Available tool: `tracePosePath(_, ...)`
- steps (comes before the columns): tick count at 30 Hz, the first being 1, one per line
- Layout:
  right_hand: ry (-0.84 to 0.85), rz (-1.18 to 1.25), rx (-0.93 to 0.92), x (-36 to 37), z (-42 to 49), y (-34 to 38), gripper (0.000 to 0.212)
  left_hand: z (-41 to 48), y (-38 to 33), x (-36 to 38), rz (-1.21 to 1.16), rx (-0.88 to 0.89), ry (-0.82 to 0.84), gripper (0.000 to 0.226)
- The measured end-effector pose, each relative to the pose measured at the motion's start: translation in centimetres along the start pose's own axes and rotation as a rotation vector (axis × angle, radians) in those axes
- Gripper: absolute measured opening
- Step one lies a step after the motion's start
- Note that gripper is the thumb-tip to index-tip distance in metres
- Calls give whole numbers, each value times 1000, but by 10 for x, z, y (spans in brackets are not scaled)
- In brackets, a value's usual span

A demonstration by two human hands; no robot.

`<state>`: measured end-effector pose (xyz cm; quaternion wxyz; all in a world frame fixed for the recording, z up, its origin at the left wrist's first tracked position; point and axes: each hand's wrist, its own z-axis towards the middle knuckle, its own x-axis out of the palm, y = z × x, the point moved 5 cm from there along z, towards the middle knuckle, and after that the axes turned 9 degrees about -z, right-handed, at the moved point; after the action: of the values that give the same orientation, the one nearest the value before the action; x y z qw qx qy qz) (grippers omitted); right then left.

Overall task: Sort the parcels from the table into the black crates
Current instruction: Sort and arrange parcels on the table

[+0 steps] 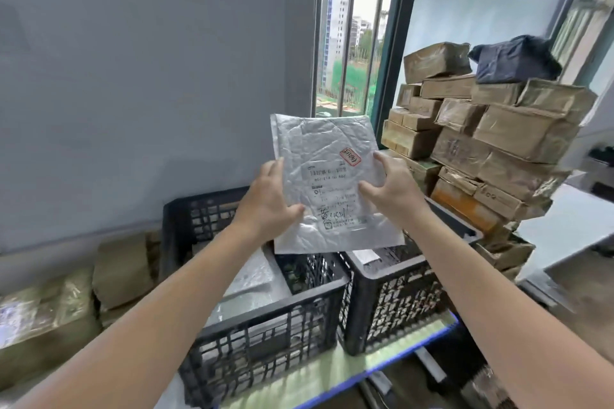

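- The white parcel is held upright at frame centre, long axis vertical.
- Its side edges are gripped by the left hand and the right hand, both equally near.
- The left crate and the right crate lie directly below, seemingly straddled by it.

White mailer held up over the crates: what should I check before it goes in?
1. Grip: left hand and right hand hold the white mailer by its side edges: ok.
2. Label faces the camera: ok.
3. Label text readable for sorting: cannot tell, blurred.
4. Room in left crate, which holds padded parcels: ok.
5. Room in right crate: cannot tell, mostly hidden.
6. Mailer over one crate only: not ok, it spans both.
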<state>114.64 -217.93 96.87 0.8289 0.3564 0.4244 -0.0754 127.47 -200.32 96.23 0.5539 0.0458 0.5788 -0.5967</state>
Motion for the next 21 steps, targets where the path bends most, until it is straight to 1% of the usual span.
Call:
tracePosePath(3,66,-129,18,2,33,-28,76,39,5,30,73,-18,105,96)
tracePosePath(5,143,-228,48,6,54,-50,81,65,11,52,110,-47,191,93)
tracePosePath(8,301,-406,88,14,83,-83,84,101,18,86,156,-103,326,75)
tracePosePath(11,397,-540,116,17,109,-114,76,129,17,122,207,-140,460,60)
tracePosePath(13,450,-605,128,24,124,-134,78,145,15,143,271,-141,491,52)
tracePosePath(16,534,-660,133,46,137,-166,72,161,18,183,333,-176,529,52)
tracePosePath(18,582,-694,133,68,143,-189,64,168,22,214,361,-220,601,50)
tracePosePath(21,666,-707,92,108,154,-222,57,179,37,255,463,-295,706,48)
